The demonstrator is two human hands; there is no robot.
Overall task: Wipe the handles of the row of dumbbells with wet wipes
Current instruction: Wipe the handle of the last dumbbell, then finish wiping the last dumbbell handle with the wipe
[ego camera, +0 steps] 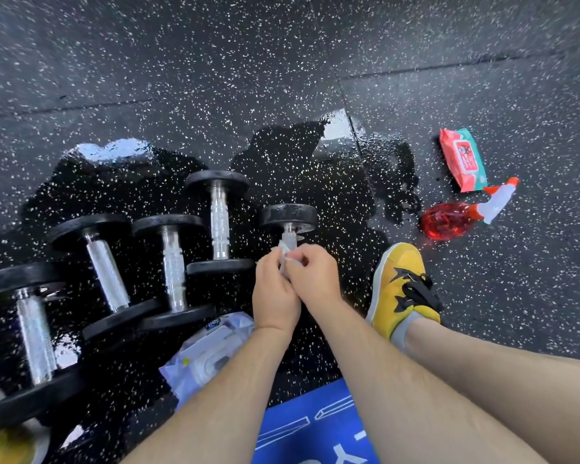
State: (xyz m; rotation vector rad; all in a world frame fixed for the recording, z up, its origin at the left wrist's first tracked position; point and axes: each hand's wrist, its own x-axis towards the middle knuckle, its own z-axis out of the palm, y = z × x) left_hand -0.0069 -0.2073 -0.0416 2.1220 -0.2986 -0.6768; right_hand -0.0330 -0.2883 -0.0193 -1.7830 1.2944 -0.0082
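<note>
Row of dumbbells (pixel 174 269): lying on wet floor (pixel 282 78), running in from its left edge; handles bare, wiped or not, hard to say.
Left hand (pixel 275 293): curled round wet wipe (pixel 286 264).
Right hand (pixel 313 272): pinching same wipe over rightmost dumbbell (pixel 289 217), handle mostly hidden.
Progress: probably working the right end.

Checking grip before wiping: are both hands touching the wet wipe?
Touching. Head view: left hand and right hand both pinch the wet wipe, no gap visible.

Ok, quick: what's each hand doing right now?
Left hand: fingers curled, pinching the wet wipe.
Right hand: also pinching the wet wipe, just below the exposed dumbbell handle.
</note>
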